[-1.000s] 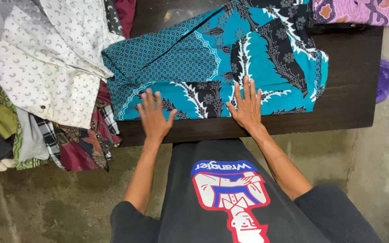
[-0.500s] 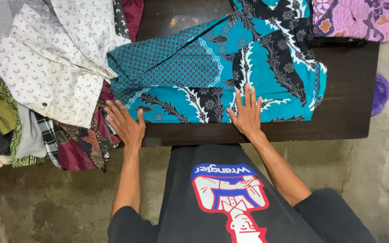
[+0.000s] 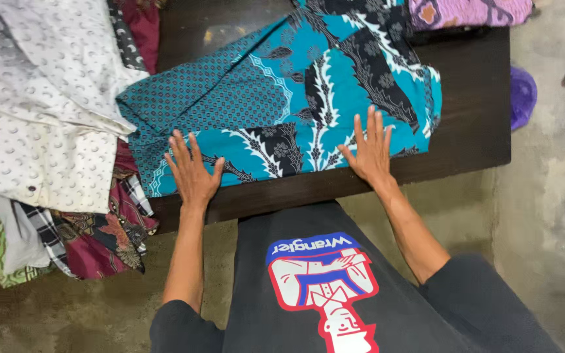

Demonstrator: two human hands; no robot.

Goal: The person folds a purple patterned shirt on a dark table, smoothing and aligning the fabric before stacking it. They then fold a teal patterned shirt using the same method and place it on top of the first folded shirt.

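Nearest the camera, a dark printed T-shirt [image 3: 322,281] was seen on the wearer's torso, and beyond it both hands were laid flat, fingers spread and pinching nothing, on the near edge of a folded turquoise batik garment [image 3: 282,98]: the left hand [image 3: 193,171] near its left end, the right hand [image 3: 371,151] near its right end. The garment was spread across a dark wooden table [image 3: 472,111], with a white patterned shirt [image 3: 47,98] heaped atop mixed clothes just beside it on the left. Farther off, a purple patterned cloth [image 3: 472,12] was lying at the table's far edge.
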